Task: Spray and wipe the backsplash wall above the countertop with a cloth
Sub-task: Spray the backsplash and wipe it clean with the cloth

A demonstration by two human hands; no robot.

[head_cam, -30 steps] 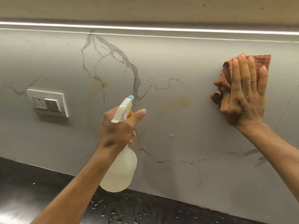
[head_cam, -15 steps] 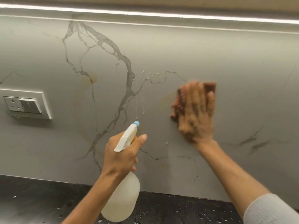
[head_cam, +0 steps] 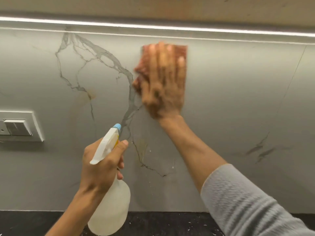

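The grey marble-veined backsplash [head_cam: 230,99] fills most of the view. My right hand [head_cam: 163,82], blurred by motion, presses a reddish-brown cloth [head_cam: 141,68] flat against the wall with straight fingers, high up near the light strip. My left hand [head_cam: 102,164] grips the neck of a translucent white spray bottle [head_cam: 110,210] lower down, its blue nozzle [head_cam: 117,126] pointing at the wall. A few small droplets cling to the wall below the cloth.
A white switch and socket plate [head_cam: 18,126] sits on the wall at the left edge. A lit LED strip [head_cam: 170,28] runs under the cabinet above. The black countertop [head_cam: 162,222] at the bottom carries scattered white specks.
My right hand has swept the cloth left across the wall and then up toward the light strip. The droplets near the dark vein are gone. My left hand keeps holding the bottle.
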